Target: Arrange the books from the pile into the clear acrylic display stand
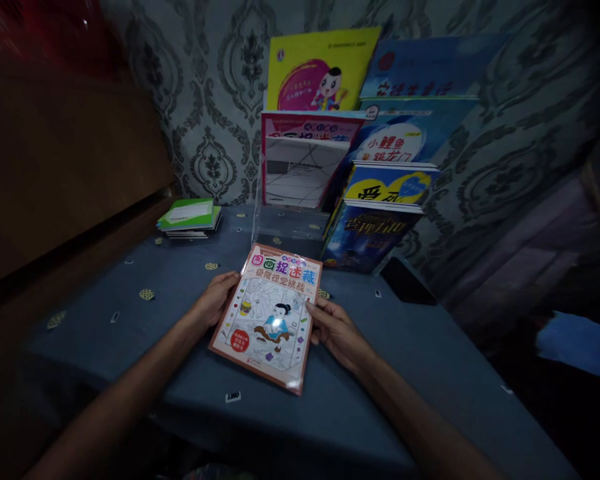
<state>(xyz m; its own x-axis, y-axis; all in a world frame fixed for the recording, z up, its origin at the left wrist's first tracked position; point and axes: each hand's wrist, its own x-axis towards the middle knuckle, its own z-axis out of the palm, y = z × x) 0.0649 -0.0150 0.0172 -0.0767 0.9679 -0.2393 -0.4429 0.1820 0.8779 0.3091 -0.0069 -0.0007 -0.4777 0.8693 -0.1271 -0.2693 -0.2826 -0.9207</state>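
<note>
Left hand [215,297]: partly closed on the left edge of the picture book [270,313], near its upper corner, fingers curled against the edge; how far they reach underneath is hidden. Right hand [333,327]: closed on the right edge about halfway down, thumb on the cover, remaining fingers out of sight below. So the book is held in both hands, cover up, title end pointing away from the person, turned slightly clockwise, over the near middle of the worktop [405,347]. I cannot tell whether its near corner rests on the blue cloth or floats just above it. Judgement on the hold: the cover looks glossy (a glare spot sits on the drawn figure), so a pinch at the edges with support from beneath should serve better than pressure on the face; the two holds sit at different heights, so even tension would stop the thin book from bowing. Pose: both forearms come in from the lower corners and converge, wrists low, palms turned inward toward each other. Outward: a clear rack [280,227] stands just beyond the book, its front pocket on the left empty, a pink-topped book [305,160] and a yellow book [320,70] behind, blue books [395,143] stepped on the right. A green stack [190,217] lies far left, well apart. Patterned wallpaper [215,100] behind. Light is dim.
</note>
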